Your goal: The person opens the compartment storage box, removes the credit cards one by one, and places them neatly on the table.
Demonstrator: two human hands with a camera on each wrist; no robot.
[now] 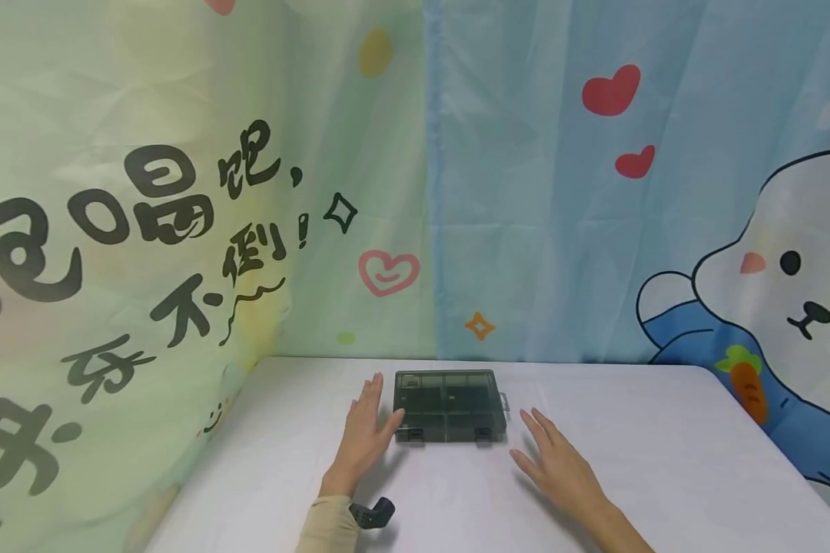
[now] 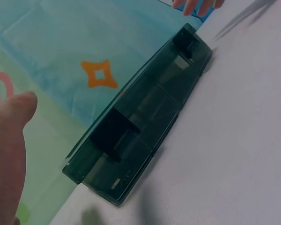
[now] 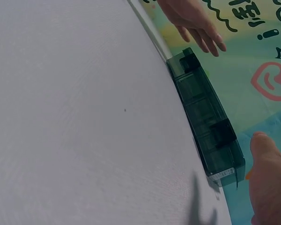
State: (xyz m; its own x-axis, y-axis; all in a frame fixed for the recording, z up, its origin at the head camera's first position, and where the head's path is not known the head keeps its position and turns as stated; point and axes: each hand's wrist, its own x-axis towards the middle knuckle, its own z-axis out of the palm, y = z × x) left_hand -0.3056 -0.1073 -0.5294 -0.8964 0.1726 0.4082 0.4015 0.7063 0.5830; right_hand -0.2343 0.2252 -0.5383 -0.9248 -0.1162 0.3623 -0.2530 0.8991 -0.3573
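On the white bench (image 1: 449,503), the translucent dark-green compartment box (image 1: 449,407) is lying toward the far, twelve o'clock edge, its lid seeming closed and its two latches facing six o'clock. Taking the box as the dial, the left hand (image 1: 364,436) is hovering between eight and nine o'clock, the right hand (image 1: 559,465) near four o'clock; both are opening widely, with loosely spread fingers, and are holding nothing. In my judgement, for handling the box well, both hands should be meeting its opposite side walls evenly and gently, the right fingers avoiding the small loop (image 1: 504,402) at three o'clock, so that nothing is catching or tipping.
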